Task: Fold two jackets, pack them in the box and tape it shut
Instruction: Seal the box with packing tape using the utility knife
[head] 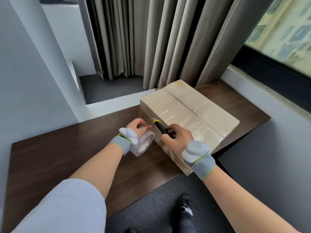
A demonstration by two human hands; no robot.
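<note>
Between my 2 grips, clear tape runs off the box [190,105] edge. My right hand [178,136] clenches a black-and-yellow knife [159,127], its blade against that edge. Just left of it, my left hand [140,127] holds the tape roll [145,145]. Beyond both, the closed box sits on the dark table [67,148].

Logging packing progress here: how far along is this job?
Done: the box is closed, clear tape lies across its top, and no jackets show outside. In hand: the left hand holds the tape roll by the box's side while the right hand holds a knife to the tape. Left: cutting the strip free, likely.
</note>
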